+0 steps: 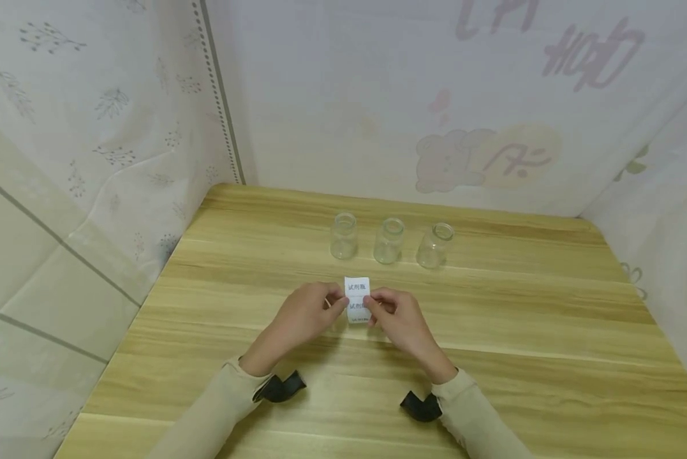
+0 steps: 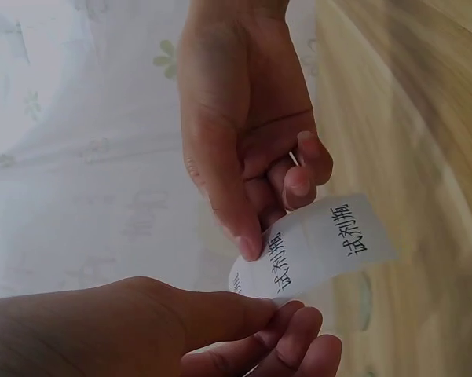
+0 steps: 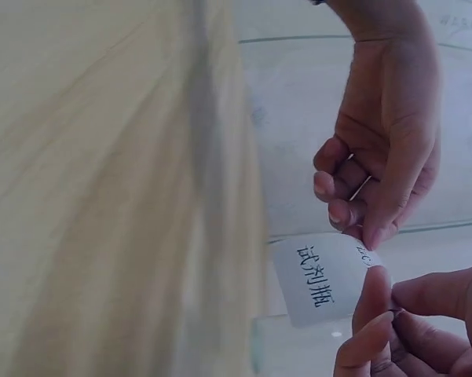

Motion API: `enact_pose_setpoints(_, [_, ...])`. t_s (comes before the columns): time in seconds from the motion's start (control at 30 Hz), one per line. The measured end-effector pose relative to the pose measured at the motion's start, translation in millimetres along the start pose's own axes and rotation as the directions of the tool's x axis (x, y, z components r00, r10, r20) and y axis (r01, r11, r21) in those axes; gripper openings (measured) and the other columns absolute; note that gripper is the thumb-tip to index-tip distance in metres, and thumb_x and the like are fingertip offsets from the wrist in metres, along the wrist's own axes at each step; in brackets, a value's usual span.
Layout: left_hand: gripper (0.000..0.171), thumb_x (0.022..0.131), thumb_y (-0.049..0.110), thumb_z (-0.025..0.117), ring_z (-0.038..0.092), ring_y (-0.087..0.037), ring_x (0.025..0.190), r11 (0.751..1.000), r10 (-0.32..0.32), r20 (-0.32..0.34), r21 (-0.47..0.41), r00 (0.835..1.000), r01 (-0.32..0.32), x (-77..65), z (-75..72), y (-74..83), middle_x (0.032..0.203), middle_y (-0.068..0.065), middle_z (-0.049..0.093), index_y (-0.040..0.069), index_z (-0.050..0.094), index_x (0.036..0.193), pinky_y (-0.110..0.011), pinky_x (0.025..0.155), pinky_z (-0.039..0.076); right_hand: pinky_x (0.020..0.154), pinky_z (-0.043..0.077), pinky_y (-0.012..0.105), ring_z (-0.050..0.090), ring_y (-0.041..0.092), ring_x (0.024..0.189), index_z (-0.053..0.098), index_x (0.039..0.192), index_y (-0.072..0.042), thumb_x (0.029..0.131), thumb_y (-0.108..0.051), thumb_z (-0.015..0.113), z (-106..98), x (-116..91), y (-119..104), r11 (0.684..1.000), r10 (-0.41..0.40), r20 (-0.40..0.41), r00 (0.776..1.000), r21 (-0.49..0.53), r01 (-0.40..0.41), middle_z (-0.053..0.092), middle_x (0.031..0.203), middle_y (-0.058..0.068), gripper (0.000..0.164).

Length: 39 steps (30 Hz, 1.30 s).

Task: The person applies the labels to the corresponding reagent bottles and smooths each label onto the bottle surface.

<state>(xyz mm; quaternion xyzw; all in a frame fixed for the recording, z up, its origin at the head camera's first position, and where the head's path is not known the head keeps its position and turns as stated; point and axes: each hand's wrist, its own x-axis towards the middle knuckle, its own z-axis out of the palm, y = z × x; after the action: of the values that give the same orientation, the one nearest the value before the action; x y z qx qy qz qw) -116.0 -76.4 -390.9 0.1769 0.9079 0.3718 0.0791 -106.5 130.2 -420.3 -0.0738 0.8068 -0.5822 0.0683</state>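
Observation:
Between both hands, above the table, is a short strip of white labels [image 1: 357, 290] with black printed characters repeated along it. The left hand [image 1: 305, 313] pinches its left edge between thumb and fingers. On the opposite edge, the right hand [image 1: 402, 319] pinches it too, the thumb lying over the print. In the left wrist view the label strip [image 2: 330, 236] bends in a curve. Beyond the hands stand three uncapped clear glass bottles in a row: a left bottle [image 1: 344, 237], a middle bottle [image 1: 388, 242] and a right bottle [image 1: 433, 247]. No hand touches them.
The wooden table [image 1: 205, 319] spreads around the hands, its back edge against a printed white cloth [image 1: 332, 115]. More patterned cloth hangs at the left and right sides. A black strap piece [image 1: 286, 387] sticks out at the left cuff, another black piece [image 1: 420, 407] at the right cuff.

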Motion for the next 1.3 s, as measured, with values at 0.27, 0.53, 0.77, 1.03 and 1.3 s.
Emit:
enact_pose_setpoints(0.27, [0.013, 0.101, 0.021, 0.067, 0.059, -0.008, 0.073, 0.998, 0.068, -0.071, 0.011, 0.995, -0.068, -17.1, -11.2, 22.2, 0.082, 0.008, 0.069, 0.013, 0.073, 0.092, -0.03, 0.065, 0.05, 0.052, 0.042, 0.022, 0.061, 0.022, 0.062, 0.075, 0.106, 0.0, 0.104, -0.017, 0.065, -10.7, -17.3, -20.1, 0.996, -0.064, 0.018, 0.998, 0.059, 0.063, 0.066, 0.073, 0.008, 0.02])
enact_pose_setpoints(0.53, [0.014, 0.102, 0.022, 0.066, 0.06, -0.005, 0.073, 0.987, 0.159, -0.127, -0.013, 0.979, -0.161, -32.2, -19.1, 36.6, 0.079, 0.012, 0.068, 0.016, 0.071, 0.091, -0.026, 0.063, 0.048, 0.059, 0.052, 0.026, 0.063, 0.017, 0.064, 0.074, 0.106, 0.003, 0.103, -0.011, 0.065, -16.7, -33.9, -38.4, 0.983, -0.156, -0.015, 0.988, 0.096, 0.157, 0.067, 0.073, 0.01, 0.017])
enact_pose_setpoints(0.77, [0.012, 0.102, 0.021, 0.067, 0.057, -0.004, 0.07, 0.982, 0.188, -0.163, 0.006, 0.969, -0.189, -39.0, -23.9, 45.4, 0.079, 0.013, 0.068, 0.016, 0.072, 0.092, -0.025, 0.06, 0.046, 0.061, 0.057, 0.031, 0.068, 0.014, 0.067, 0.073, 0.106, 0.007, 0.102, -0.003, 0.064, -18.2, -39.6, -45.1, 0.965, -0.235, -0.043, 0.971, 0.109, 0.238, 0.072, 0.077, 0.013, 0.014])
enact_pose_setpoints(1.03, [0.01, 0.09, 0.012, 0.079, 0.057, -0.004, 0.065, 0.938, 0.34, -0.415, 0.095, 0.844, -0.332, -40.6, -24.1, 47.6, 0.073, 0.01, 0.064, 0.014, 0.071, 0.085, -0.022, 0.056, 0.047, 0.062, 0.057, 0.029, 0.07, 0.015, 0.068, 0.075, 0.105, 0.006, 0.1, -0.004, 0.067, -16.0, -40.0, -47.5, 0.965, -0.239, -0.046, 0.97, 0.101, 0.242, 0.074, 0.078, 0.012, 0.014])
enact_pose_setpoints(1.3, [0.009, 0.085, 0.01, 0.086, 0.06, -0.012, 0.069, 0.839, 0.542, -0.407, 0.215, 0.735, -0.5, -32.0, -18.3, 47.4, 0.085, 0.002, 0.071, 0.008, 0.079, 0.09, -0.022, 0.063, 0.049, 0.062, 0.057, 0.034, 0.07, 0.02, 0.069, 0.076, 0.108, 0.003, 0.1, 0.0, 0.065, -14.9, -38.8, -45.9, 0.943, -0.324, 0.0, 0.946, 0.086, 0.323, 0.074, 0.079, 0.012, 0.014])
